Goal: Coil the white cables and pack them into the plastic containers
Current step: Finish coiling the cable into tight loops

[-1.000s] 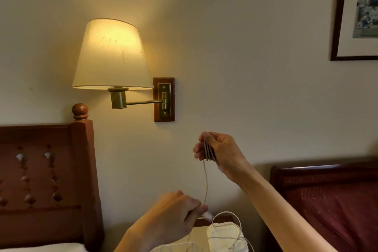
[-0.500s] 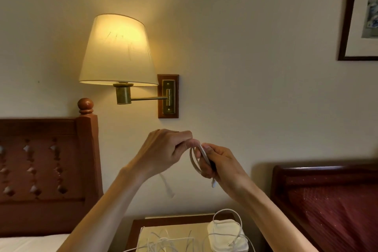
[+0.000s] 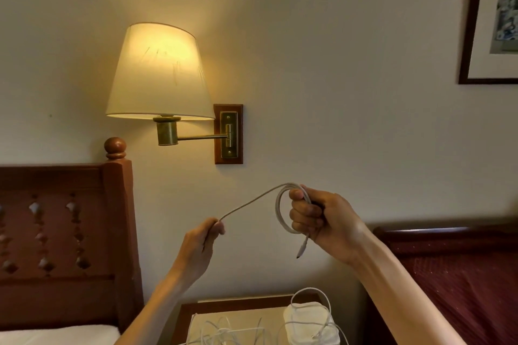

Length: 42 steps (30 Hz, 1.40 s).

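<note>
1. Holding a small coil of white cable (image 3: 281,211) up before the wall, the right hand (image 3: 322,221) has its fingers curled round the loops, plug end dangling below.
2. The left hand (image 3: 203,244) pinches the free run, stretched fairly straight between both hands.
3. Risk: too hard a pull could drag the loops open.
4. Loose cables (image 3: 224,333) on the nightstand (image 3: 238,307) might snag the tail.

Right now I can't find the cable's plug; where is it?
Head view: the plug dangles below the right hand, right of centre, above the nightstand.
</note>
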Motion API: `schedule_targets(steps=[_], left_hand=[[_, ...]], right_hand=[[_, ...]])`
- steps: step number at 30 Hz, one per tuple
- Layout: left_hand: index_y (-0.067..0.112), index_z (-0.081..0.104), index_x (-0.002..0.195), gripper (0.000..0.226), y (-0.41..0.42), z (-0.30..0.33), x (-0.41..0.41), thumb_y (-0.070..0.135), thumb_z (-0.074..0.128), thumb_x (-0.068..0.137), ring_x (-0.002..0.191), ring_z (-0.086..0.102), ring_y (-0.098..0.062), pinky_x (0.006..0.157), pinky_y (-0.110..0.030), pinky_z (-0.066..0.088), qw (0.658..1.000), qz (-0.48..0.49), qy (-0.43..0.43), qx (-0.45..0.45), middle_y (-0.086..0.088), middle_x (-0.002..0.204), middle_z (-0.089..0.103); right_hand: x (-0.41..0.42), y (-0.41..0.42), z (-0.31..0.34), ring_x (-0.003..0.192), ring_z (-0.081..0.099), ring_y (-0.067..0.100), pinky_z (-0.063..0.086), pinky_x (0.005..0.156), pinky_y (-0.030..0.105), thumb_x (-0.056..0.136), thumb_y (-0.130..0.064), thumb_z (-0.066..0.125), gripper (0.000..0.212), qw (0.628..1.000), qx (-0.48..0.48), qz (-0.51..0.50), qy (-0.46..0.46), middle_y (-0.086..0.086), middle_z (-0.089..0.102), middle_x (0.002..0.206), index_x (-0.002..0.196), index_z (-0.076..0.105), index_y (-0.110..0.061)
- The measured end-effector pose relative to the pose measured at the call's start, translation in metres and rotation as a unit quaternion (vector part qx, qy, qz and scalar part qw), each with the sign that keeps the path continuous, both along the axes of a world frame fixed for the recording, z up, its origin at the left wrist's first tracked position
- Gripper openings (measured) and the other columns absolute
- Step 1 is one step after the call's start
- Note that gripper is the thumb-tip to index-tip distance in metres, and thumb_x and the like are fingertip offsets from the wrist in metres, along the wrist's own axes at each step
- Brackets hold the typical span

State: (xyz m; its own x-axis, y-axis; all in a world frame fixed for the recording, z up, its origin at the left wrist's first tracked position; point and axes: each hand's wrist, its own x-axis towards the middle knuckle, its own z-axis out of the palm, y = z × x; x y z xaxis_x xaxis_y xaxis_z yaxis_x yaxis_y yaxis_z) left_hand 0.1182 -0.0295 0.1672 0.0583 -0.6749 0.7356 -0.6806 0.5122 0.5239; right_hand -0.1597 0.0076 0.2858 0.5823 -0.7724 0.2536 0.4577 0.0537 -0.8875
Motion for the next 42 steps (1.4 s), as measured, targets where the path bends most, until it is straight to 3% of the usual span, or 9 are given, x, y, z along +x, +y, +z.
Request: schedule_targets(steps=[4, 8, 15, 20, 28, 33, 36, 39, 42], left_hand=[[0.022, 0.060, 0.083, 0.023, 0.011, -0.019, -0.014, 0.014, 0.045, 0.098, 0.073, 0.059, -0.012, 0.070, -0.029, 0.048, 0.962, 0.100, -0.122, 0.224, 0.003, 0.078, 0.062], [0.017, 0.065, 0.084, 0.028, 0.059, 0.026, -0.073, 0.029, 0.041, 0.088, 0.089, 0.065, -0.015, 0.086, -0.032, 0.052, 0.860, -0.085, -0.341, 0.370, 0.000, 0.094, 0.071], [0.041, 0.041, 0.073, 0.028, 0.103, 0.109, -0.078, 0.034, 0.043, 0.100, 0.066, 0.054, 0.001, 0.064, -0.010, 0.036, 0.947, -0.087, -0.304, 0.048, 0.022, 0.065, 0.048], [0.030, 0.052, 0.095, 0.029, 0.082, 0.101, -0.057, 0.049, 0.030, 0.099, 0.074, 0.055, 0.000, 0.065, -0.012, 0.043, 0.949, -0.055, -0.304, -0.057, 0.020, 0.084, 0.054], [0.018, 0.066, 0.100, 0.014, 0.062, 0.096, -0.042, 0.023, 0.058, 0.090, 0.095, 0.052, -0.014, 0.075, -0.027, 0.049, 0.918, 0.031, -0.356, -0.173, 0.003, 0.104, 0.057], [0.010, 0.073, 0.102, 0.017, 0.058, 0.084, -0.054, 0.006, 0.065, 0.087, 0.087, 0.063, -0.006, 0.076, -0.017, 0.052, 0.974, -0.034, -0.163, -0.155, 0.003, 0.095, 0.067], [0.016, 0.077, 0.096, 0.024, 0.063, 0.080, -0.067, -0.002, 0.064, 0.088, 0.083, 0.069, -0.010, 0.076, -0.019, 0.055, 0.996, -0.074, 0.054, 0.004, 0.003, 0.087, 0.075], [0.010, 0.078, 0.091, 0.020, 0.068, 0.084, -0.073, 0.001, 0.060, 0.091, 0.083, 0.070, -0.024, 0.081, -0.031, 0.058, 0.917, -0.160, 0.275, 0.242, -0.012, 0.087, 0.075], [0.001, 0.074, 0.092, 0.017, 0.071, 0.087, -0.073, 0.006, 0.058, 0.092, 0.087, 0.070, -0.027, 0.082, -0.043, 0.054, 0.836, -0.199, 0.382, 0.340, -0.017, 0.089, 0.071]], right_hand=[[0.007, -0.002, 0.001, 0.049, 0.016, 0.011, 0.019, 0.049, 0.025, 0.105, -0.018, 0.027, 0.041, 0.999, -0.022, -0.032, 0.035, -0.005, 0.021, 0.056, 0.073, 0.052, -0.014], [0.029, -0.009, -0.010, 0.049, 0.025, 0.010, 0.024, 0.050, 0.022, 0.108, -0.021, 0.025, 0.039, 0.967, -0.145, -0.139, 0.154, -0.006, 0.032, 0.054, 0.079, 0.050, -0.010], [0.033, -0.007, -0.028, 0.054, 0.047, 0.009, 0.041, 0.057, 0.019, 0.107, -0.022, 0.032, 0.040, 0.897, -0.300, -0.172, 0.277, -0.004, 0.053, 0.057, 0.075, 0.055, -0.014], [0.034, -0.003, -0.024, 0.050, 0.047, 0.005, 0.041, 0.056, 0.020, 0.106, -0.024, 0.034, 0.038, 0.886, -0.312, -0.152, 0.307, -0.007, 0.053, 0.054, 0.078, 0.058, -0.015], [0.041, 0.000, -0.019, 0.043, 0.034, 0.005, 0.030, 0.049, 0.021, 0.101, -0.016, 0.039, 0.045, 0.880, -0.277, -0.196, 0.333, -0.010, 0.043, 0.044, 0.059, 0.056, -0.015], [0.046, 0.000, -0.008, 0.045, 0.025, 0.011, 0.023, 0.045, 0.023, 0.102, -0.016, 0.032, 0.043, 0.937, -0.175, -0.110, 0.282, -0.002, 0.033, 0.051, 0.063, 0.051, -0.013], [0.051, -0.004, -0.010, 0.045, 0.024, 0.012, 0.023, 0.045, 0.024, 0.103, -0.020, 0.033, 0.045, 0.942, -0.155, -0.137, 0.264, -0.002, 0.033, 0.049, 0.061, 0.048, -0.013], [0.053, -0.007, -0.018, 0.045, 0.033, 0.012, 0.031, 0.048, 0.025, 0.102, -0.019, 0.037, 0.046, 0.915, -0.194, -0.219, 0.279, -0.002, 0.041, 0.048, 0.058, 0.050, -0.013], [0.056, -0.006, -0.025, 0.047, 0.038, 0.008, 0.036, 0.054, 0.023, 0.103, -0.021, 0.039, 0.048, 0.870, -0.262, -0.305, 0.284, -0.003, 0.047, 0.050, 0.057, 0.051, -0.014]])
